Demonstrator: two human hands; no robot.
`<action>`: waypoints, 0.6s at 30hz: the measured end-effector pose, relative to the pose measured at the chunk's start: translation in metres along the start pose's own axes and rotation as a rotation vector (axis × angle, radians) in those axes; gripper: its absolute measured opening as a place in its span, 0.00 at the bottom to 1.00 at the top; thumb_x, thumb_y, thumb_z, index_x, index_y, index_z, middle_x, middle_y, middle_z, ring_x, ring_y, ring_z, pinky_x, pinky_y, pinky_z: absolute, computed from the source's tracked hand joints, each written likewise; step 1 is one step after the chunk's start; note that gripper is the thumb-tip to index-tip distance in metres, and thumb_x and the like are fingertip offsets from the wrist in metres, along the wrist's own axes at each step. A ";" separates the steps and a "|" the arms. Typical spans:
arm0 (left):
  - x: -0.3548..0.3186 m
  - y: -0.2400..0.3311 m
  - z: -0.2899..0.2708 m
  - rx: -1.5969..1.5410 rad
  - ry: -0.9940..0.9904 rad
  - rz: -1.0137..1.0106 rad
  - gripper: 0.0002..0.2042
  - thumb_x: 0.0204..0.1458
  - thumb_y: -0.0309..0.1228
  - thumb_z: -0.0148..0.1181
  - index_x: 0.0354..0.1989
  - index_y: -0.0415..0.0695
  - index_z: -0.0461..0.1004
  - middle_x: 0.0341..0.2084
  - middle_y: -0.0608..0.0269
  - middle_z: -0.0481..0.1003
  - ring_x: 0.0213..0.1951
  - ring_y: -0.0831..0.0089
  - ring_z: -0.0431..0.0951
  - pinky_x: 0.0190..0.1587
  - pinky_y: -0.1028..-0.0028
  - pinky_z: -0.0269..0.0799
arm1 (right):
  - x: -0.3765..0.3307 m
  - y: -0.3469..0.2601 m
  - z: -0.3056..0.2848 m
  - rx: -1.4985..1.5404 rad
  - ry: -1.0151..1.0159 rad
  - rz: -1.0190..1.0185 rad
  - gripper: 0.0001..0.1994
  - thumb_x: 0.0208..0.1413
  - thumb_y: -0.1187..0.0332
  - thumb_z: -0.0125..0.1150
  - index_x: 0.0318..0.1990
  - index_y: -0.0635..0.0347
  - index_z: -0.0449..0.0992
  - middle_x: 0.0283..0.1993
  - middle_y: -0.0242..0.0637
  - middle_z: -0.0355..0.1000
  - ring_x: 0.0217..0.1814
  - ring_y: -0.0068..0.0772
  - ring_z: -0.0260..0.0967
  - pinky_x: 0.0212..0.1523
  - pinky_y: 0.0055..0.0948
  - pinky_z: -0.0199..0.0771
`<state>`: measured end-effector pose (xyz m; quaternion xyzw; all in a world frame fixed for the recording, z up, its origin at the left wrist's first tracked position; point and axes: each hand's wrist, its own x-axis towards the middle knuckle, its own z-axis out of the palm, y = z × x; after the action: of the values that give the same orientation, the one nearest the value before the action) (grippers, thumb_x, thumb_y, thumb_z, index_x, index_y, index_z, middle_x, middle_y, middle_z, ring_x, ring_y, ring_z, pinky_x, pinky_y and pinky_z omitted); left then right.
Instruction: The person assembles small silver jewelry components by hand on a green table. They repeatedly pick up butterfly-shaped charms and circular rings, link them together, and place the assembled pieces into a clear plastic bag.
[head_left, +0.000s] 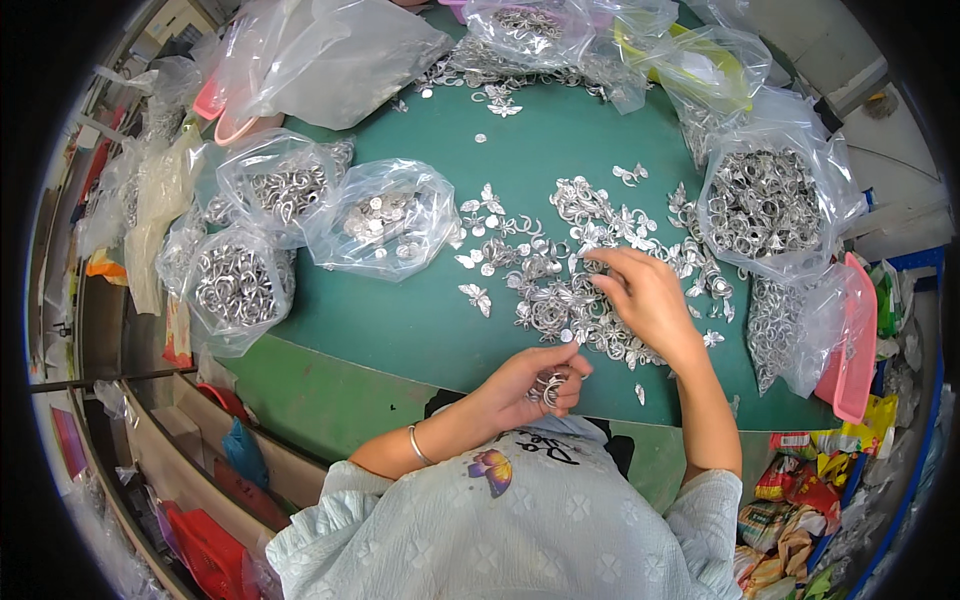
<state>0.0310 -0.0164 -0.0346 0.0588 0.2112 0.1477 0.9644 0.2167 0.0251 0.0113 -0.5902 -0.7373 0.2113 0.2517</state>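
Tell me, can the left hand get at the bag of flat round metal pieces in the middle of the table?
Probably yes: the left hand holds small metal rings, but bare green table lies between it and the bag.

Silver metal rings and winged charms [575, 290] lie on a dark green tabletop [560, 140]. At nine o'clock, clear plastic bags [385, 220] hold more silver pieces. At three o'clock sits a pink tray [855, 350]. At six o'clock, a pale blue textured top [500, 540] bears a purple-orange butterfly print [490, 468].

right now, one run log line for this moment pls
left hand: holds silver rings | right hand: picking in loose metal charm pile | surface: green table | nearby: bagged rings
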 end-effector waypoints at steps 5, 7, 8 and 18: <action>-0.009 0.005 0.026 0.101 0.187 0.116 0.14 0.55 0.33 0.47 0.46 0.38 0.67 0.22 0.67 0.65 0.23 0.79 0.61 0.21 0.80 0.57 | 0.026 0.000 0.033 -0.302 -0.040 -0.168 0.07 0.46 0.67 0.57 0.34 0.55 0.74 0.29 0.36 0.68 0.24 0.41 0.68 0.23 0.37 0.66; -0.011 0.005 0.024 0.089 0.207 0.129 0.15 0.54 0.31 0.47 0.48 0.38 0.66 0.22 0.67 0.64 0.22 0.80 0.61 0.20 0.82 0.56 | 0.030 0.010 0.037 -0.365 -0.072 -0.182 0.08 0.45 0.67 0.58 0.34 0.55 0.74 0.30 0.35 0.67 0.24 0.42 0.67 0.23 0.36 0.66; -0.012 0.004 0.018 0.081 0.173 0.137 0.14 0.54 0.31 0.47 0.47 0.37 0.66 0.22 0.67 0.64 0.22 0.80 0.60 0.20 0.82 0.56 | 0.027 0.009 0.031 -0.297 -0.020 -0.171 0.05 0.45 0.68 0.59 0.30 0.56 0.74 0.30 0.34 0.67 0.25 0.41 0.67 0.23 0.36 0.65; -0.006 0.006 0.005 0.104 0.133 0.319 0.11 0.55 0.31 0.47 0.44 0.39 0.66 0.18 0.67 0.63 0.18 0.82 0.58 0.16 0.83 0.51 | -0.005 0.011 -0.008 0.857 -0.130 0.471 0.09 0.56 0.69 0.50 0.27 0.63 0.70 0.13 0.21 0.56 0.14 0.10 0.50 0.14 0.15 0.47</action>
<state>0.0264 -0.0133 -0.0264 0.1314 0.2699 0.2912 0.9083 0.2312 0.0227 0.0106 -0.5699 -0.4449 0.5832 0.3705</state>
